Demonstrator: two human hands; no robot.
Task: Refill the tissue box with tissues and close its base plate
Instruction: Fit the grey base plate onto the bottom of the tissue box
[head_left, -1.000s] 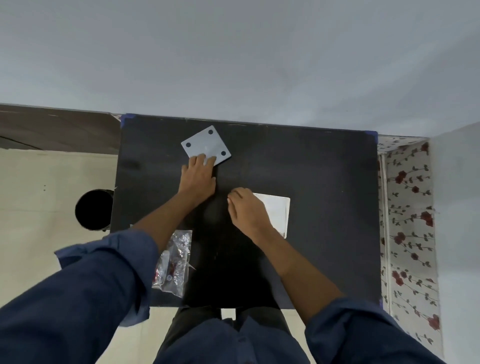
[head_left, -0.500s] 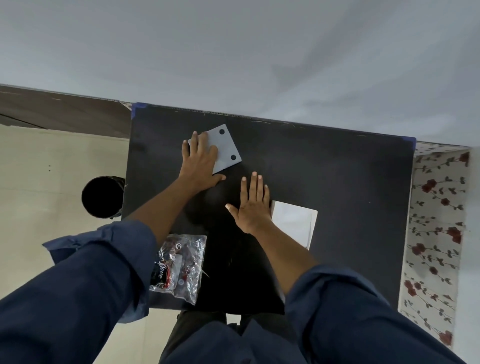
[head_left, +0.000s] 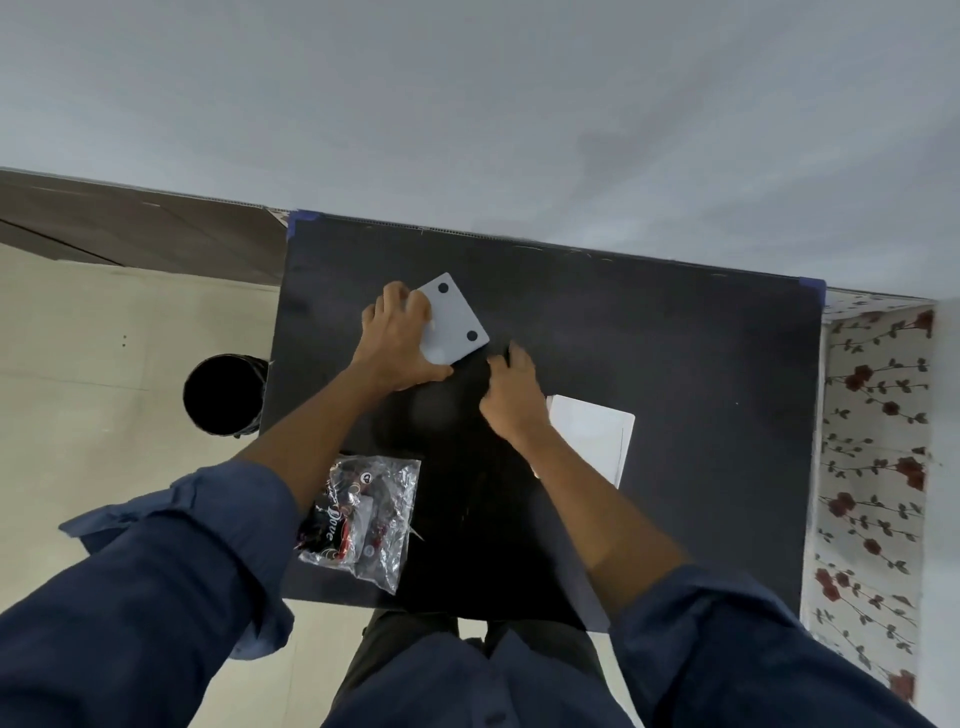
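Note:
A white square tissue box (head_left: 453, 321) lies on the black table (head_left: 675, 358) at the back left. The face that shows is flat and has black round feet on it. My left hand (head_left: 395, 343) is clamped over its left edge, fingers curled on top and thumb along the near side. My right hand (head_left: 511, 400) hovers just right of the box's near corner with bent fingers; I see nothing held in it. A flat white stack of tissues (head_left: 595, 434) lies on the table right behind my right wrist.
A crinkled clear plastic bag (head_left: 363, 514) with dark printed contents lies at the table's front left edge. A black round bin (head_left: 223, 395) stands on the floor to the left of the table. A flowered surface (head_left: 872, 441) runs along the right side.
My left hand has curled from lying flat into a grip on the box's left edge. My right hand has lifted off the table and bent its fingers toward the box's corner.

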